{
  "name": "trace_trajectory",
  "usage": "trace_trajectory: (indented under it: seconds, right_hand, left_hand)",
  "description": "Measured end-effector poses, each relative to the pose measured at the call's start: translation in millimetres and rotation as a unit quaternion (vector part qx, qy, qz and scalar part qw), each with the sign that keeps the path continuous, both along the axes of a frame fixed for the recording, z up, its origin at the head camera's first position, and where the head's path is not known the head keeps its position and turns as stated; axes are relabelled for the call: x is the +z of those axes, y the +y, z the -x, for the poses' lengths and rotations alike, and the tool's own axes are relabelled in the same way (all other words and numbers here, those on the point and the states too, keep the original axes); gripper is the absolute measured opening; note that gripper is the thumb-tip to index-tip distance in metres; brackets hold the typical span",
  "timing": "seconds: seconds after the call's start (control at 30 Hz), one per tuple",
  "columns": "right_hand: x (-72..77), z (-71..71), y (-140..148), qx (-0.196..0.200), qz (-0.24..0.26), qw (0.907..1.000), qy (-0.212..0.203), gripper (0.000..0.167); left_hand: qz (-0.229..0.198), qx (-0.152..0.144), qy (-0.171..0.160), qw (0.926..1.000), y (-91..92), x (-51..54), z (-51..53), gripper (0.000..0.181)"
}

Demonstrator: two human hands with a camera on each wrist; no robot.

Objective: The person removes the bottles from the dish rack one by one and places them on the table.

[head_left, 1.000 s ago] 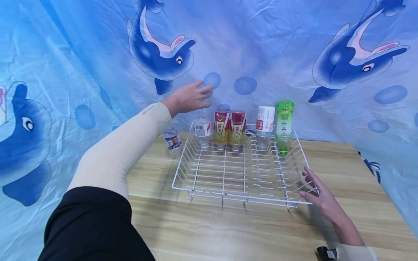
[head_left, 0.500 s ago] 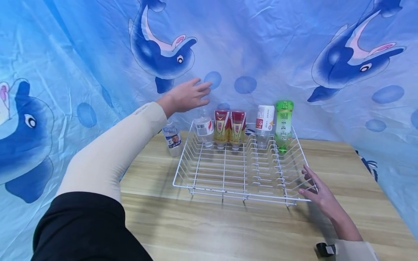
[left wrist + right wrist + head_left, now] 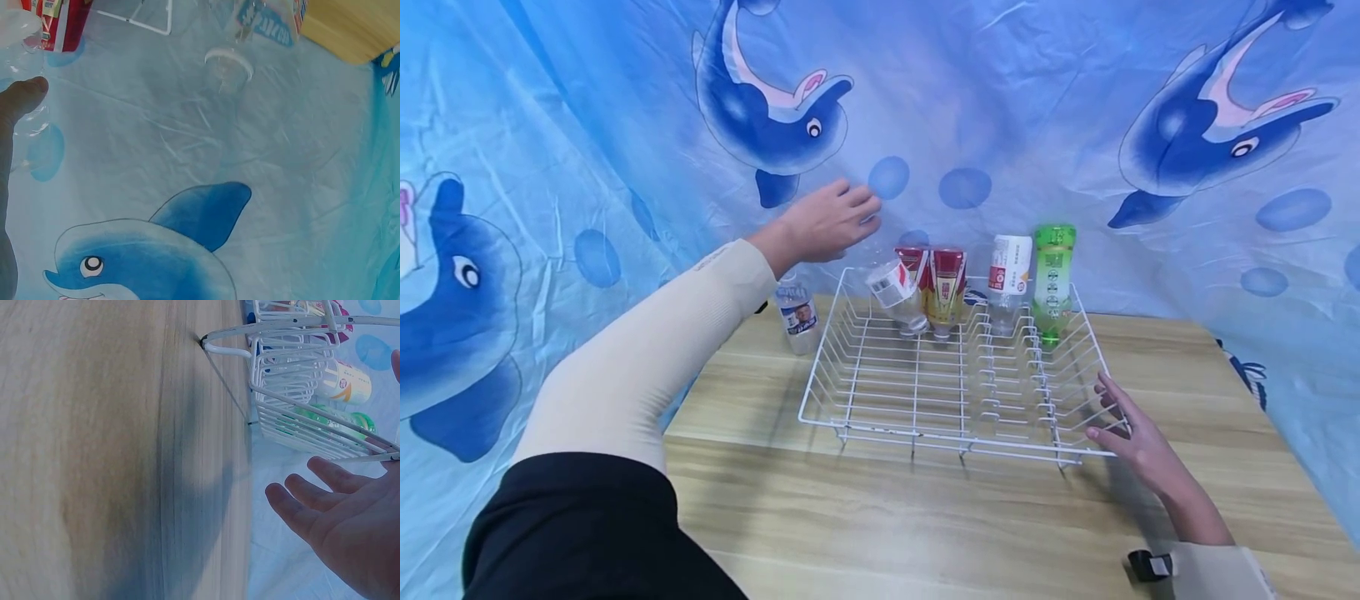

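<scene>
My left hand [image 3: 831, 221] is at the rack's back left, its fingers curled round the upper end of a clear bottle [image 3: 892, 285]. The bottle leans, its neck low and to the right, overlapping one red-and-yellow bottle [image 3: 913, 262]. In the left wrist view my thumb lies against the clear bottle [image 3: 28, 119]. My right hand [image 3: 1142, 446] rests at the front right corner of the white wire rack [image 3: 917, 433], thumb and forefinger at its side. In the right wrist view several fingers of that hand [image 3: 350, 512] extend loosely, uncurled, beside the rack's rim [image 3: 312, 403].
Along the rack's back stand another red-and-yellow bottle [image 3: 947, 292], a white-labelled bottle [image 3: 1010, 267] and a green bottle [image 3: 1054, 279], all neck down. A clear blue-labelled bottle [image 3: 798, 317] stands on the wooden table [image 3: 865, 533], left of the rack. A blue dolphin-print sheet [image 3: 1000, 100] hangs behind.
The clear bottle has gone from nearly upright to leaning, its neck shifted right across the red-and-yellow bottle. My left hand has moved slightly left. My right hand stays at the rack's corner.
</scene>
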State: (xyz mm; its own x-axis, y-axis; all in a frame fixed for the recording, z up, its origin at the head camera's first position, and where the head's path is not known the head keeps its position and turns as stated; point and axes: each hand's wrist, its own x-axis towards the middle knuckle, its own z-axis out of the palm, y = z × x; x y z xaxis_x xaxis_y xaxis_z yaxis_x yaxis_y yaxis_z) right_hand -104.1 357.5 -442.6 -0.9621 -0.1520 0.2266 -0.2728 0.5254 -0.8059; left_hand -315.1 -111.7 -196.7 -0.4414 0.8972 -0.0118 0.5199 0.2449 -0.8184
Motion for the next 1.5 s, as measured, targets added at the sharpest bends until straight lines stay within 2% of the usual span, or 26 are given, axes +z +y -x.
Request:
trace_trajectory:
  seconds: [0.1, 0.3, 0.47, 0.57, 0.67, 0.77, 0.9, 1.03, 1.17, 1.27, 1.3, 1.43, 1.5]
  right_hand:
    - [-0.7, 0.3, -0.5, 0.001, 0.002, 1.0, 0.005, 0.088]
    - [1.4, 0.4, -0.8, 0.006, 0.007, 1.0, -0.001, 0.09]
    - [5.3, -1.1, 1.5, 0.006, -0.021, 0.9995, -0.021, 0.09]
    - [8.8, -2.2, 4.2, 0.01, -0.018, 0.9993, -0.03, 0.088]
    - [12.7, -1.0, 7.3, 0.019, 0.014, 0.9995, -0.019, 0.085]
    - [19.1, 2.2, 9.9, 0.016, 0.024, 0.9996, 0.004, 0.084]
    - [30.5, 9.0, 10.9, 0.006, 0.011, 0.9995, 0.03, 0.084]
    - [44.1, 15.2, 8.3, 0.01, 0.001, 0.9988, 0.048, 0.087]
    - [57.6, 20.0, 2.6, 0.012, -0.012, 0.9983, 0.057, 0.092]
    - [65.4, 23.4, -2.2, 0.008, -0.023, 0.9982, 0.054, 0.094]
    - [67.9, 24.5, -4.0, 0.008, -0.028, 0.9981, 0.055, 0.094]
    - [76.3, 29.4, -12.8, 0.014, -0.04, 0.9975, 0.057, 0.098]
    - [80.5, 32.2, -17.9, 0.015, -0.045, 0.9973, 0.056, 0.1]
  left_hand:
    - [-0.017, 0.007, -0.012, 0.9998, -0.8, -3.4, -1.9, 0.056]
    - [-0.053, 0.019, -0.032, 0.9979, 0.0, -13.2, -5.4, 0.067]
    - [-0.093, 0.033, -0.056, 0.9936, 5.8, -26.8, -8.0, 0.076]
    - [-0.118, 0.038, -0.075, 0.9894, 11.7, -36.2, -9.3, 0.079]
    - [-0.141, 0.032, -0.094, 0.9851, 17.7, -44.6, -11.0, 0.076]
    - [-0.154, 0.021, -0.102, 0.9827, 22.1, -51.2, -12.6, 0.076]
    - [-0.167, 0.01, -0.105, 0.9803, 24.8, -59.8, -14.1, 0.077]
    - [-0.193, -0.016, -0.112, 0.9747, 26.5, -70.4, -13.7, 0.073]
    - [-0.215, -0.003, -0.129, 0.968, 30.9, -78.1, -15.8, 0.071]
    - [-0.233, 0.017, -0.154, 0.96, 34.2, -82.5, -18.8, 0.071]
    - [-0.24, 0.016, -0.158, 0.9578, 34.8, -84.5, -19.0, 0.07]
    - [-0.279, 0.01, -0.189, 0.9416, 37.6, -92.5, -21.0, 0.069]
    - [-0.304, 0.012, -0.215, 0.928, 39.0, -96.3, -22.6, 0.069]
